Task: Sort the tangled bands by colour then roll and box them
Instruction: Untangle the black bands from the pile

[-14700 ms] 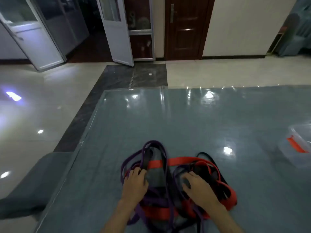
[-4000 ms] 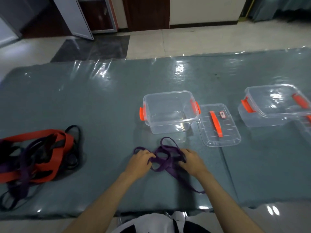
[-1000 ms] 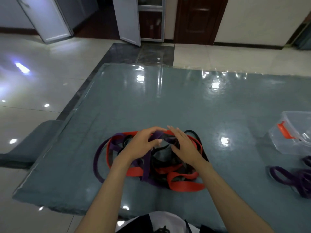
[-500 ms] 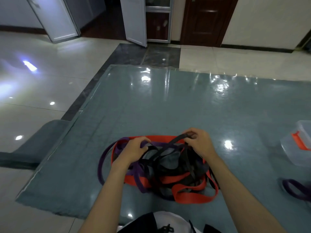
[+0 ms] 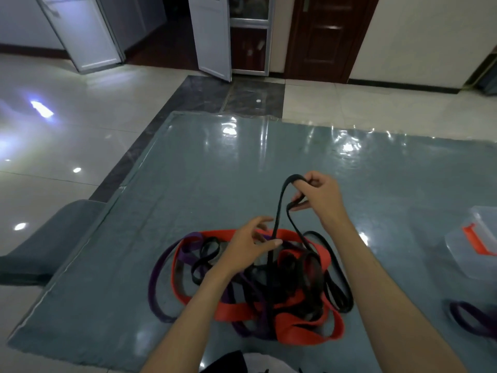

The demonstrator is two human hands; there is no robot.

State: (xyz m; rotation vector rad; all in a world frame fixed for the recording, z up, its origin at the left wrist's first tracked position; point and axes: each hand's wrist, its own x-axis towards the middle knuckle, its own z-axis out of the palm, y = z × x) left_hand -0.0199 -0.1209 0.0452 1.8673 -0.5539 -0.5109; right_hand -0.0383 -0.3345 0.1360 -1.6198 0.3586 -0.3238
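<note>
Black band (image 5: 279,211) is being lifted off the table (image 5: 188,184) by right-hand (image 5: 320,197) fingers gripping its loop; left hand (image 5: 247,249), fingers loose, is hovering. Pulling harder risks dragging the pile (image 5: 269,286) and tightening knots.

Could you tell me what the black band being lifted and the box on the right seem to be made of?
Black band: probably rubber or latex, matte; it hangs limp and bends tightly over the right hand pinching it. Box: clear hard plastic, glossy; the table shows through its walls, and its clip is opaque orange.
</note>
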